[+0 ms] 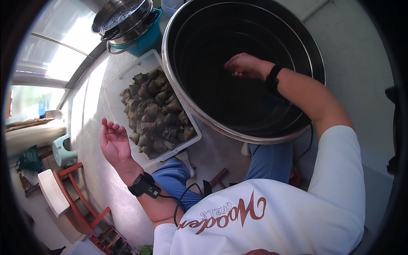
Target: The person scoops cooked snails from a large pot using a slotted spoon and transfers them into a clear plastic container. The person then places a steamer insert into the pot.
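Observation:
A large round metal pot (180, 86) with a dark interior stands before me. My right hand (244, 65) reaches inside it, fingers bent downward. The dark interior hides the fingertips and whatever they may hold. To the left of the pot, a clear plastic bin (198, 135) holds a heap of leaf-wrapped zongzi (153, 108) tied with string. My left hand (115, 140) hovers by the bin's left side, palm up, fingers loosely bent and holding nothing.
Beyond the bin, a stainless steel steamer pot (119, 19) sits on a turquoise bucket (145, 40). At left are a pale blue plastic stool (64, 151), a red wooden chair frame (75, 204) and a window (60, 41). A black cable (178, 204) runs from my left wrist device.

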The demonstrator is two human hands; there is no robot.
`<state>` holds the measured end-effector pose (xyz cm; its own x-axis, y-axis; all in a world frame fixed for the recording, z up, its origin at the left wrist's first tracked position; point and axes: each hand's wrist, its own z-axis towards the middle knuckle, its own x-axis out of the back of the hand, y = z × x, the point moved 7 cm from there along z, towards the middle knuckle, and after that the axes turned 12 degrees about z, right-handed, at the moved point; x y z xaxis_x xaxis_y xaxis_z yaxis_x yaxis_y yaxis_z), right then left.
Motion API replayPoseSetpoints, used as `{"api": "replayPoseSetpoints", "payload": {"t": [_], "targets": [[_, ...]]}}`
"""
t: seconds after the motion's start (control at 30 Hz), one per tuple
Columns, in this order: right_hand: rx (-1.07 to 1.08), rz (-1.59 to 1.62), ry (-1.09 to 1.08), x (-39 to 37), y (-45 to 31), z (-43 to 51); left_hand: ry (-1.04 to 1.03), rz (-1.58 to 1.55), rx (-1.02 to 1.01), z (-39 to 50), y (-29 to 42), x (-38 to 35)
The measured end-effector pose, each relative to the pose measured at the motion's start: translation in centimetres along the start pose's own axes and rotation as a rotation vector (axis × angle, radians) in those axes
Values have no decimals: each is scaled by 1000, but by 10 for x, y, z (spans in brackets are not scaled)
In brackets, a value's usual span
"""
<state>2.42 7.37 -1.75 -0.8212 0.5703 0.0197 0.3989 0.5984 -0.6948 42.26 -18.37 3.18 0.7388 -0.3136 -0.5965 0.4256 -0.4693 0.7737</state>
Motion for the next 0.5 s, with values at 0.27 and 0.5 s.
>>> {"api": "replayPoseSetpoints", "payload": {"t": [0.27,0.5], "targets": [[36,51,-111,9,-27,-48,-2,11,16,0,-3,-4],[166,35,-96,31,-51,-118,14,54,24,-1,-6,-7]]}}
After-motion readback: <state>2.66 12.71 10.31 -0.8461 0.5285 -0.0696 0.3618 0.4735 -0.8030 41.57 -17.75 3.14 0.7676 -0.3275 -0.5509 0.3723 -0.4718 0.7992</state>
